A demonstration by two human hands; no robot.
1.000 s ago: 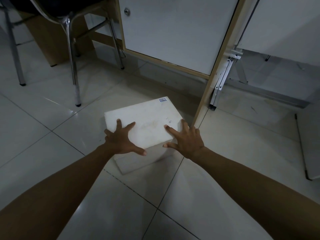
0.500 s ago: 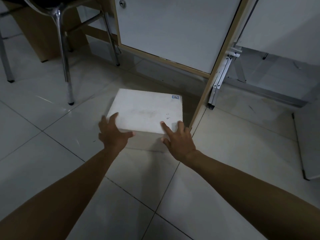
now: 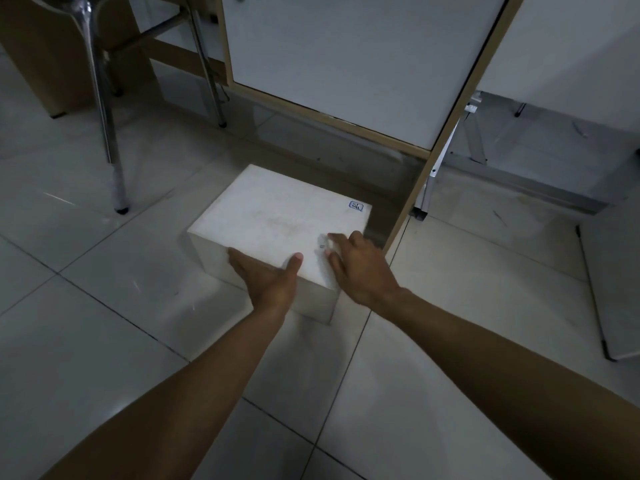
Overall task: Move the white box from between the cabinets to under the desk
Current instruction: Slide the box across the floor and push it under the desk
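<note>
The white box sits on the tiled floor, with a small blue stamp at its far right corner. It lies just in front of the gap beneath the desk's white cabinet door, beside the desk's wooden side panel. My left hand presses on the box's near face, thumb over the top edge. My right hand rests on the top near the box's right corner, its fingertips blurred.
A chair's chrome legs stand on the left, one foot close to the box's left side. A metal bracket hangs on the far side of the wooden panel. A white cabinet's lower edge shows at the right.
The box has slid away from me toward the gap under the desk and turned. My left hand dropped from the top to the near face; my right hand stayed on top.
</note>
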